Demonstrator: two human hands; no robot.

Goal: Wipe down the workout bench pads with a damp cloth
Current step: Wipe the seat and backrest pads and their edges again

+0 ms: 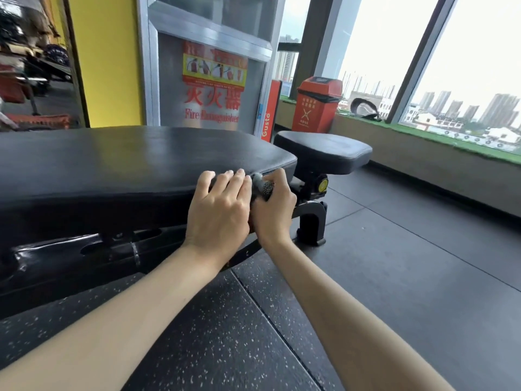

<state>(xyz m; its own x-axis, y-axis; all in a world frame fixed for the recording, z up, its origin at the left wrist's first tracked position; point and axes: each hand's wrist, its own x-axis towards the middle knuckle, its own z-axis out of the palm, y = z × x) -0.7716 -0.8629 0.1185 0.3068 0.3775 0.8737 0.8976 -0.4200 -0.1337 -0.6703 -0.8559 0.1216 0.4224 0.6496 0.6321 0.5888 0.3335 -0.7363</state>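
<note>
red "灭火器" and "Fire Extinguisher" on glass cabinet door (pixel 174 103), white "Gusto" on orange panel (pixel 271 108)

Long black back pad (pixel 112 159), flat, small seat pad (pixel 324 150) just beyond

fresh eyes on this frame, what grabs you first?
Both hands meet at centre: the left hand rests on the near edge of the long pad, and the right hand grips a knurled handle right beside it. Further right sit the small seat pad and a red bin by the window, with a fire-extinguisher cabinet behind the long pad. No cloth shows.
</note>
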